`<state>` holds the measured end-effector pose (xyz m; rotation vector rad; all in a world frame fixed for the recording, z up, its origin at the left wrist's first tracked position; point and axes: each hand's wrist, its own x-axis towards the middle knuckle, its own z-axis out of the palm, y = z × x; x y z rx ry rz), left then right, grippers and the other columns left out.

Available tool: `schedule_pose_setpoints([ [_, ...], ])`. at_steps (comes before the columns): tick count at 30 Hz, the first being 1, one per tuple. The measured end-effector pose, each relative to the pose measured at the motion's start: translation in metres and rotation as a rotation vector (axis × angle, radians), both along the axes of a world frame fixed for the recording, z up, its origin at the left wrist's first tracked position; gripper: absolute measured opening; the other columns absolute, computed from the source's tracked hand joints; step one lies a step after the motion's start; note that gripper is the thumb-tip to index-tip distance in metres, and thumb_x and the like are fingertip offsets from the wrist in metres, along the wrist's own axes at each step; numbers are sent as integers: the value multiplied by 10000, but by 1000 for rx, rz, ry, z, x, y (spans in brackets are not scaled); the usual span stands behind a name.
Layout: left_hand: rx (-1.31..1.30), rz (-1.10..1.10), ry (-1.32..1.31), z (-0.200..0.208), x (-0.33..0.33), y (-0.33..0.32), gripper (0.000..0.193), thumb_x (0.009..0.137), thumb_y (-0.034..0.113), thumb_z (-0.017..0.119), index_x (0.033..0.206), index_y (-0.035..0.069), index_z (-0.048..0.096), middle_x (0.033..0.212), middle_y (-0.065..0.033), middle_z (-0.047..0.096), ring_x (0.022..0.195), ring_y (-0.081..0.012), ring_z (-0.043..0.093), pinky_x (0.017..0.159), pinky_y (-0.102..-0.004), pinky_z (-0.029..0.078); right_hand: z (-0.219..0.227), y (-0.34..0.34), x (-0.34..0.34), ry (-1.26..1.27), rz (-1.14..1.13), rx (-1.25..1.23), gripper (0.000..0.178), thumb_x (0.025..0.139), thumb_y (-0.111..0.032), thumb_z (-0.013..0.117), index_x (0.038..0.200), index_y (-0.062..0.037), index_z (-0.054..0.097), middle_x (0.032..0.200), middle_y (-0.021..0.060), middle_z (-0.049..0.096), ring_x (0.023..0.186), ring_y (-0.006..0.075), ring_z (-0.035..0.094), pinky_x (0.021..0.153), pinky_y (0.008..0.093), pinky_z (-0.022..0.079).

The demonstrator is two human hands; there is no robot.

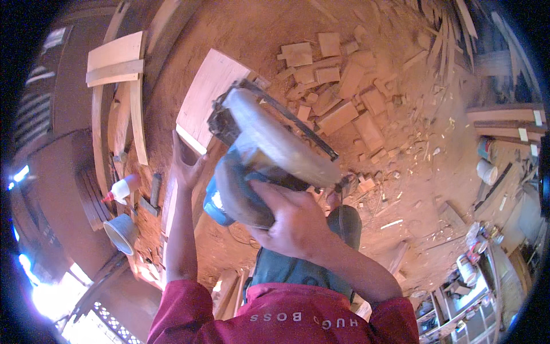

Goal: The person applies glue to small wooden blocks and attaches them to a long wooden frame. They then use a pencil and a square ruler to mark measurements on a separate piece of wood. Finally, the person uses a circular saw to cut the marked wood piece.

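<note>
My right hand [292,221] is wrapped round the handle of a circular saw [275,135] with a blue motor housing and a grey blade guard. The saw is slanted across the middle of the view, its front over the right side of a pale wooden board [209,86]. At the board's near end, my left hand [188,163] grips the edge, thumb and forefinger apart on either side. The saw's body hides part of the board, and the blade's contact with the wood cannot be made out.
Several wood offcuts [369,129] lie scattered on the reddish dirt floor ahead. To the left are a wooden frame [114,66], a white bottle with a red tip [123,188] and a bucket [121,234]. A shelf with containers [467,269] stands at lower right.
</note>
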<state>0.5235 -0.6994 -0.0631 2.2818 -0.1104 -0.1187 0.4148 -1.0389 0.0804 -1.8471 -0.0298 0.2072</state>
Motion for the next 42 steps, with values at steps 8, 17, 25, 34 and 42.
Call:
schedule_pose_setpoints([
  [8,-236,382,111,12,-2,-23,514,972,217,642,1370,-62,475,1093,-88,637,937,-123,594,816,-265,485,-11,21,14,-40,46,-75,585,730,-265,795,1227,-36,587,959,168,693,839,343,703,756,431,578],
  [17,-357,492,591,33,26,-27,254,980,258,640,1100,35,618,889,-25,662,715,-86,620,614,-228,507,-5,20,14,23,121,-75,588,716,-243,779,1222,-26,574,985,162,679,867,328,702,736,430,584],
  [25,-390,123,637,8,8,34,445,1027,214,491,1446,100,390,1330,-68,540,1235,-210,514,1090,-374,410,-12,23,14,-38,99,-12,508,743,-221,753,1163,3,575,938,160,662,807,330,698,692,424,587],
  [34,-831,259,716,53,-20,-20,439,1036,235,448,1454,103,417,1394,-103,522,1258,-257,515,1113,-409,401,-8,24,20,-20,136,-59,425,790,-203,721,1118,3,547,813,170,666,656,341,702,576,440,589],
  [42,-1021,101,693,52,-28,-10,733,954,538,512,1470,33,393,1430,-161,504,1286,-308,502,1150,-446,359,-5,28,24,-10,145,-37,360,810,-174,702,1068,11,534,716,181,664,630,355,703,552,449,585],
])
